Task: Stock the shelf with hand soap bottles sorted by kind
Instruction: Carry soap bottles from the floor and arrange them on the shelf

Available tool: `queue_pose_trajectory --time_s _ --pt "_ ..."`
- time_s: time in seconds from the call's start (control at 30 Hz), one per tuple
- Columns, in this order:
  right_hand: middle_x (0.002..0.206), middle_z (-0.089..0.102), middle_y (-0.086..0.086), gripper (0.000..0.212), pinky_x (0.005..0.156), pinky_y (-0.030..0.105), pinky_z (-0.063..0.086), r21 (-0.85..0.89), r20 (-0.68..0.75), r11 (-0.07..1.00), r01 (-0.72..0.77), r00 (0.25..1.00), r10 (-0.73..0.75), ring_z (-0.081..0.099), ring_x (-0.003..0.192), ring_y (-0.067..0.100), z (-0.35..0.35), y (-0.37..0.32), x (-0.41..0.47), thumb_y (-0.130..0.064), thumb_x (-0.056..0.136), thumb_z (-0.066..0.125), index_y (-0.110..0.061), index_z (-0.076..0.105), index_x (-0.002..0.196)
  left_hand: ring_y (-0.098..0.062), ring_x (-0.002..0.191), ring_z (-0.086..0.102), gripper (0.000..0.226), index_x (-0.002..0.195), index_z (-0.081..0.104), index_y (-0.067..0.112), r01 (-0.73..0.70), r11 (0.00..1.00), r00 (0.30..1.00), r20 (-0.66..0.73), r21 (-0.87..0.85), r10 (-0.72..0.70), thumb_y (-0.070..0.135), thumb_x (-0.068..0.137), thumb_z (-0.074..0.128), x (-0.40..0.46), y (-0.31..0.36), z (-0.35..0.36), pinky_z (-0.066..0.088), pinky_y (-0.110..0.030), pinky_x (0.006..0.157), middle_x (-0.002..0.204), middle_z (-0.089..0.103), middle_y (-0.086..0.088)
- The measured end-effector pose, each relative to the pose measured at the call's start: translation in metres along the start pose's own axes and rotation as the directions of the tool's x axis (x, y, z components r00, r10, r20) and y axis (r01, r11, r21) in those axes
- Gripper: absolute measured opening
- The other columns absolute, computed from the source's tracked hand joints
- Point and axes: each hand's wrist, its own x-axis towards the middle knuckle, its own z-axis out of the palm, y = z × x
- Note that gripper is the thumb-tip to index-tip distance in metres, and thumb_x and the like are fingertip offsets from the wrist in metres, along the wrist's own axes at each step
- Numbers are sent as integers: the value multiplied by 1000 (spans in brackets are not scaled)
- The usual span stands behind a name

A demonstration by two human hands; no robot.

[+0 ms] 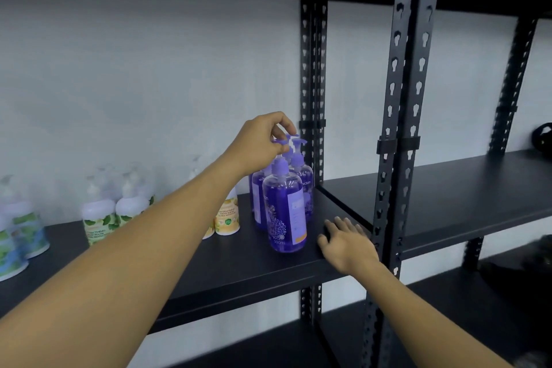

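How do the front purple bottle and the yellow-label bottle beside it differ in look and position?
The purple bottle is see-through with violet liquid; the yellow-label bottle is white and opaque. The purple bottle stands nearer the shelf edge and in full view; the yellow-label bottle stands further back, partly hidden by the left arm. The left hand pinches the purple bottle's pump; nothing touches the other. Both stand upright on the same shelf.

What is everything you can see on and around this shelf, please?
Purple soap bottles: at least three, clear purple, right end of shelf.
Yellow-label bottles: two partly hidden, white, behind the left forearm.
Green-label bottles: several, white, left of middle.
Blue-green bottles: a few, blurred, far left.
Shelf: one, black.
Uprights: black, perforated.
Left hand: pinches a purple pump top.
Right hand: open, flat on the shelf.
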Motion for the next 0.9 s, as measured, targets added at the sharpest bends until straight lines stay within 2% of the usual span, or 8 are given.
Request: queue_pose_trajectory --time_s 0.23,0.33,0.47,0.6,0.67,0.73,0.8,0.9 --pt "165 11 6 60 123 39 3 -30 25 1000 -1 1000 2 4 153 22 0 -1 0 -43 102 22 -20 19 157 -7 77 59 29 102 64 21 50 999 999 16 -9 -50 5 81 75 4 -16 18 44 -14 65 91 64 -1" --pt "166 10 6 60 123 39 3 -31 31 1000 -3 1000 4 3 153 22 0 -1 1 -43 102 21 -19 18 158 -10 79 60 28 102 63 21 68 997 997 -33 -42 -69 6 82 75 6 -22 24 44 -14 64 88 63 2" --pt "166 10 6 60 123 39 4 -29 26 1000 0 1000 1 4 153 22 1 -1 1 -43 103 22 -20 19 157 -9 81 60 24 103 64 21 70 994 994 -77 -84 -77 11 83 74 6 -27 33 47 -13 66 90 65 -3" --pt "165 13 6 58 123 39 5 -16 16 1000 5 1000 -4 6 153 22 0 0 0 -43 104 23 -20 21 157 -6 79 58 32 116 59 27 75 992 985 -149 -103 -90 19 87 70 -12 -35 38 44 -5 62 96 60 8" --pt "163 21 6 56 122 38 10 15 -16 1000 14 1000 -13 13 151 22 0 0 -2 -42 103 29 -20 28 155 -4 85 58 32 122 56 27 122 970 962 -214 -211 -168 21 92 64 -34 -45 43 44 -4 63 102 60 10" --pt "154 40 6 53 117 38 25 118 -126 993 17 992 -2 32 144 24 -2 0 -7 -40 100 40 -19 39 149 2 85 58 25 119 57 26 189 934 924 -266 -304 -273 20 95 59 -60 -59 52 43 -1 64 103 61 10" --pt "143 53 4 50 107 39 39 338 -257 941 34 965 57 48 131 23 -3 -9 -16 -37 96 50 -19 46 143 9 81 56 19 112 57 26 248 914 897 -281 -321 -342 17 96 55 -86 -74 63 40 -1 63 98 61 12" --pt "142 51 -3 55 104 36 43 614 -386 769 180 918 94 49 127 14 -5 -39 -35 -40 92 59 -23 44 142 4 84 55 22 111 56 25 302 898 885 -255 -320 -389 9 96 52 -112 -93 81 38 -2 66 96 60 10"
